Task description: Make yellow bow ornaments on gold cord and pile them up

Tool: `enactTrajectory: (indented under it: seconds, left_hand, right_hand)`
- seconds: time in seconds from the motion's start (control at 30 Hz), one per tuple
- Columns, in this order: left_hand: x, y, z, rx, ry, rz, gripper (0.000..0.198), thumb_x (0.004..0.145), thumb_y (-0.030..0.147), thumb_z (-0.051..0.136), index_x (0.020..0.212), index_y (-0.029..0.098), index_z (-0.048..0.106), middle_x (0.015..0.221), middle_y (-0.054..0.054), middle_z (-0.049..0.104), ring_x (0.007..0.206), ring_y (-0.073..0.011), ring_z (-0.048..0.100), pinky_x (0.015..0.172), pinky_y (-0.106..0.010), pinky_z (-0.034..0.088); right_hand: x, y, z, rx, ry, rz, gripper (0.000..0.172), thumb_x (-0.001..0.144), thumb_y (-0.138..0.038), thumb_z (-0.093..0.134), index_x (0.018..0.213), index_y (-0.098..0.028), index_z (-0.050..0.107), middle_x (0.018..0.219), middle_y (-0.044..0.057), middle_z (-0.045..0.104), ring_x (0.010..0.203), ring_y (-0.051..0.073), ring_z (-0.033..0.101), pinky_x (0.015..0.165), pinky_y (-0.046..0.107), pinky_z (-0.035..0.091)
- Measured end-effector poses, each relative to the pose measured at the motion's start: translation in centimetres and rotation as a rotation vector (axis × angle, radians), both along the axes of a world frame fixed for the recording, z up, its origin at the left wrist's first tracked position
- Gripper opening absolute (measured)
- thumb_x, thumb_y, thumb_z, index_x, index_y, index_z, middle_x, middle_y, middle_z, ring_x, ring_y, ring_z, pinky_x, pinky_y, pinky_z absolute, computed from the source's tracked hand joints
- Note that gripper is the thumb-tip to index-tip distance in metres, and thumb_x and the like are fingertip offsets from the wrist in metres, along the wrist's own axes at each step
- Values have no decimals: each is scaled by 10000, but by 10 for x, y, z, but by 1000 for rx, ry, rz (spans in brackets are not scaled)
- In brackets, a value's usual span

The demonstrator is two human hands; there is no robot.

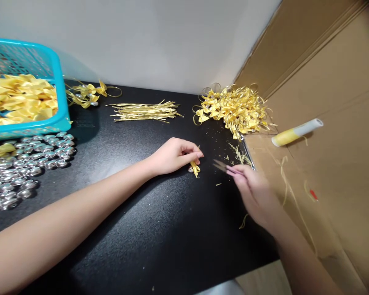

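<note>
My left hand (pixel 178 156) rests on the black table with its fingers closed on a small yellow ribbon bow (pixel 195 168). A shiny silver bead (pixel 190 169) shows under the fingers beside the bow. To the right, my right hand (pixel 252 186) is wrapped round small scissors (pixel 224 166) with pinkish handles. Their pointed blades aim left toward the bow, a short way apart from it, and look slightly blurred. Between the two hands a short gold clipping (pixel 218 184) lies on the table.
A turquoise basket (pixel 60 88) of yellow bows stands left, with silver beads (pixel 33 153) before it. Gold ties (pixel 146 111) lie at the back. Finished bows (pixel 233 107) are heaped by the cardboard (pixel 326 90), near clippings (pixel 241 155) and a tube (pixel 297 132).
</note>
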State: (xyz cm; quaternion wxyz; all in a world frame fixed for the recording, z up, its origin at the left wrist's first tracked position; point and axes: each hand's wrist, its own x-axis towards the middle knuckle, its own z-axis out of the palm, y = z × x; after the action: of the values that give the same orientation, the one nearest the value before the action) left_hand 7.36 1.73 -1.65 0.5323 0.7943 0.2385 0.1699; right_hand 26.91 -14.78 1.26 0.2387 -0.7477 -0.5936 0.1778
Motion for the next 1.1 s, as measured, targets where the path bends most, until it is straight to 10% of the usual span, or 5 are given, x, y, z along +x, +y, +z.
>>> enactTrajectory:
  seconds: [1.1]
  left_hand:
    - [0, 1, -2, 117, 44, 1, 269, 900, 344, 563, 884, 156, 754, 785, -27, 752, 693, -145, 659, 614, -224, 433]
  right_hand:
    - [-20, 36, -15, -6, -111, 92, 354, 921, -370, 492, 615, -193, 502, 561, -29, 491, 530, 110, 443, 545, 247, 290]
